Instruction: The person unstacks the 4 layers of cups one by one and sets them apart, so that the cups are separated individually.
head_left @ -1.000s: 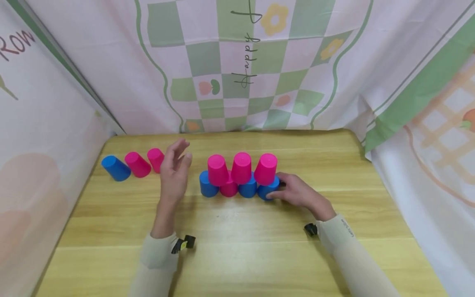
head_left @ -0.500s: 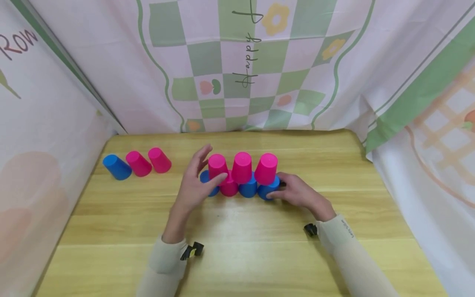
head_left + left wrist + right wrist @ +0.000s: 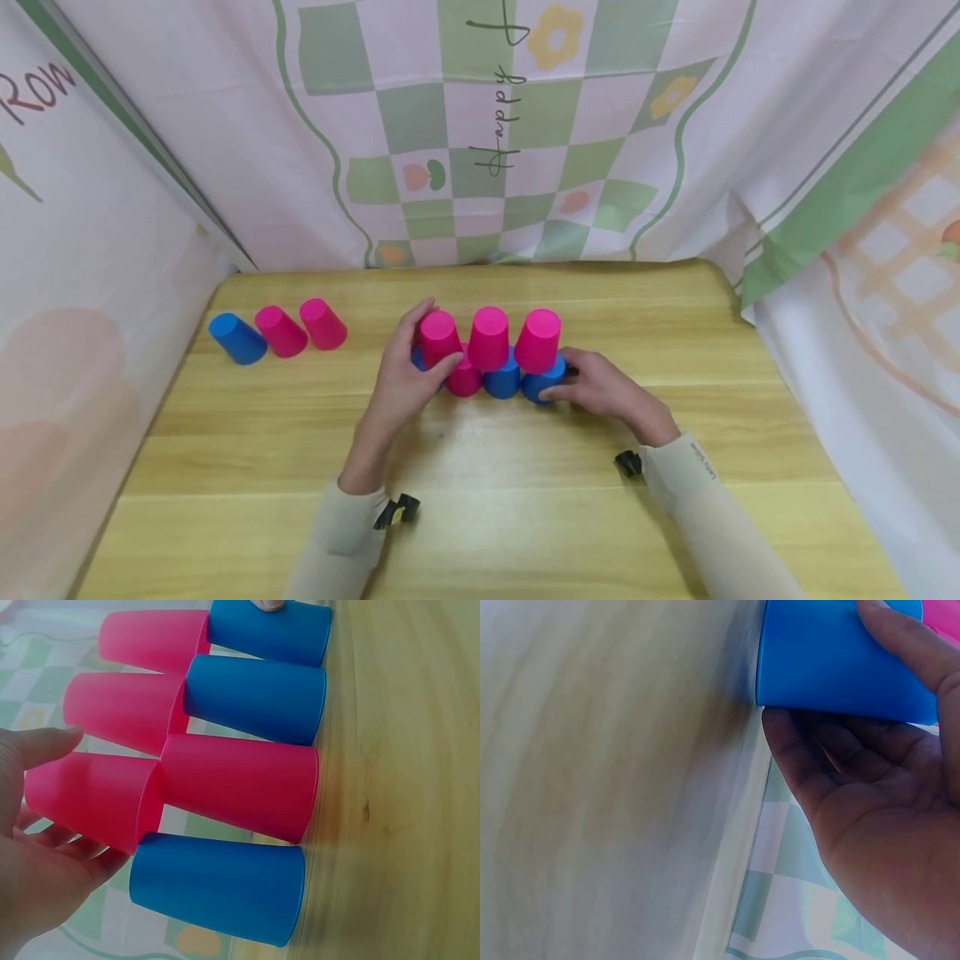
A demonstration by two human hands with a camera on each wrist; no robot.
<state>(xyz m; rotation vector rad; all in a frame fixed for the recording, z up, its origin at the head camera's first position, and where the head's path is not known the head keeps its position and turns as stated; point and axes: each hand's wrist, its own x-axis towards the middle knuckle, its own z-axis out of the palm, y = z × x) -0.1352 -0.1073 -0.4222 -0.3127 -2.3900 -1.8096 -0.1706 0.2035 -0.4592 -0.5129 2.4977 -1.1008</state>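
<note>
Inverted plastic cups form two tiers mid-table. My left hand (image 3: 401, 383) holds the left pink cup (image 3: 439, 335) of the upper tier, thumb in front and fingers behind. Beside it stand the middle pink cup (image 3: 489, 337) and the right pink cup (image 3: 538, 340). Below, the left wrist view shows the end blue cup (image 3: 217, 886), a pink cup (image 3: 241, 786) and another blue cup (image 3: 255, 699). At the lower tier's right end, my right hand (image 3: 600, 387) grips a blue cup (image 3: 840, 664), its thumb on the near side. Its far fingers are partly hidden in the head view.
A blue cup (image 3: 238, 338) and two pink cups, one in the middle (image 3: 281, 332) and one to the right (image 3: 323, 324), stand inverted at the back left of the wooden table (image 3: 480, 517). A printed curtain (image 3: 510, 125) hangs along the table's back edge.
My left hand has moved right from beside the separate cups to the upper tier's left pink cup and closed round it. The right hand stays on its blue cup.
</note>
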